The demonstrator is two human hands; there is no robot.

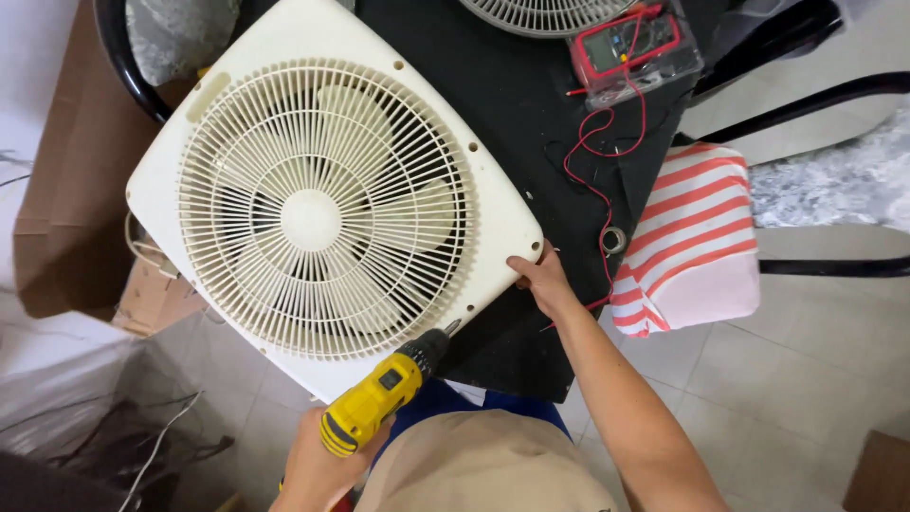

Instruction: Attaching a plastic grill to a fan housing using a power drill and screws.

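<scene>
Between hands: fan [322, 204]; right hand [537, 277] grips corner, left hand [318, 469] clutches drill [379, 393].

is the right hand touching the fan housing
Touching. The head view shows the right hand gripping the lower right corner of the cream box fan, fingers curled over its edge with no gap.

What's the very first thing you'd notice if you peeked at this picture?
A big cream box fan lies flat on the black table, filling the middle. The left hand aims a yellow drill at its near edge, while the right hand grips its right corner. A red multimeter sits at the top.
</scene>
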